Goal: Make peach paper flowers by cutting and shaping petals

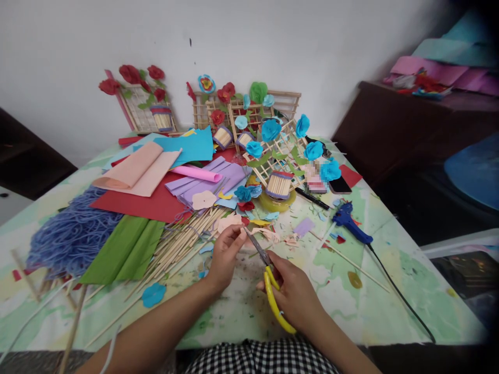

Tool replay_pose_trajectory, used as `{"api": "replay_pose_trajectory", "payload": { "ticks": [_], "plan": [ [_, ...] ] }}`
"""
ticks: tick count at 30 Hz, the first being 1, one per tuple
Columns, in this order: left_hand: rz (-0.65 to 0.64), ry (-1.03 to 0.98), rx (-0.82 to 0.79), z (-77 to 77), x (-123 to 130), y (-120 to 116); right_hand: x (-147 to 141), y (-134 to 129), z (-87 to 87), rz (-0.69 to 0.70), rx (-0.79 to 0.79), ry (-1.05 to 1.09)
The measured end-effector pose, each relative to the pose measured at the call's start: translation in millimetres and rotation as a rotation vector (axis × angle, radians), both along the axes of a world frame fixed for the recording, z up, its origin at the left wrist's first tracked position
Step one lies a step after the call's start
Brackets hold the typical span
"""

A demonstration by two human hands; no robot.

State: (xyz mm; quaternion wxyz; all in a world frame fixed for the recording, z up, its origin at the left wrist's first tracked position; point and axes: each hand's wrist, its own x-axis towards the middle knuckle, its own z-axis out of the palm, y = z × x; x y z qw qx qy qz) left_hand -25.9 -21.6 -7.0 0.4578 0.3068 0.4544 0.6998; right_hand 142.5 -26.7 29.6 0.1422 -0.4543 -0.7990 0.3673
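My right hand (294, 291) is closed around a pair of scissors (272, 296) with yellow handles. Their metal blades point up and left, with the tips at the fingers of my left hand (224, 259). Thumb and fingers of that hand are pinched together; whatever is between them is too small to make out. Just beyond the fingertips lie peach paper petals (230, 222) and curled peach paper scraps (268, 235). Thin wooden sticks (183, 241) are heaped left of my left hand, and a blue paper flower shape (153, 295) lies nearer me.
A blue glue gun (353, 224) with a black cord lies at right. Blue yarn (74, 231), green paper (125, 249), red paper (144, 205) and purple paper (212, 179) cover the left. Stick lattices with paper flowers (271, 130) stand toward the wall, above a yellow tape roll (276, 203).
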Motion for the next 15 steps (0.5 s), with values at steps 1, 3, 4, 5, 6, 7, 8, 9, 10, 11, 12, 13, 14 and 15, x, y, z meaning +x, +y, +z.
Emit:
{"api": "replay_pose_trajectory", "payload": {
  "ticks": [1, 3, 4, 5, 6, 7, 8, 9, 10, 11, 12, 13, 14, 15],
  "plan": [
    [0.000, -0.006, -0.001, 0.2, -0.2, 0.7, 0.0, 0.3, -0.4, 0.002, 0.001, -0.002],
    [-0.016, -0.032, -0.002, 1.0, 0.7, 1.7, -0.1, 1.1, -1.3, 0.003, 0.005, 0.002],
    [-0.016, -0.049, -0.004, 1.5, 1.5, 2.0, -0.1, 1.4, -1.8, 0.002, 0.008, 0.005],
    [-0.009, -0.067, -0.005, 2.1, 2.4, 2.3, -0.1, 1.6, -2.2, 0.001, 0.009, 0.008],
    [0.003, -0.083, -0.007, 2.5, 3.2, 2.5, 0.0, 1.6, -2.7, 0.002, 0.009, 0.009],
    [0.017, -0.096, -0.010, 2.8, 3.9, 2.7, 0.1, 1.5, -3.1, 0.002, 0.010, 0.010],
    [0.029, -0.103, -0.014, 2.7, 4.3, 2.8, 0.3, 1.4, -3.6, 0.003, 0.010, 0.009],
    [0.037, -0.102, -0.020, 2.5, 4.5, 2.9, 0.6, 1.1, -4.0, 0.001, 0.012, 0.007],
    [0.039, -0.097, -0.027, 2.1, 4.5, 2.9, 1.0, 0.7, -4.5, -0.001, 0.014, 0.005],
    [0.036, -0.087, -0.033, 1.7, 4.3, 2.8, 1.3, 0.4, -4.9, -0.003, 0.015, 0.004],
    [0.029, -0.078, -0.038, 1.5, 4.1, 2.7, 1.6, 0.0, -5.2, -0.003, 0.014, 0.003],
    [0.020, -0.071, -0.044, 1.4, 4.0, 2.6, 1.8, -0.4, -5.3, -0.004, 0.010, 0.003],
    [0.008, -0.069, -0.050, 1.5, 4.0, 2.4, 2.0, -0.9, -5.4, -0.004, 0.006, 0.002],
    [-0.008, -0.072, -0.055, 2.0, 4.1, 2.1, 2.1, -1.3, -5.4, -0.005, 0.002, 0.002]
  ]
}}
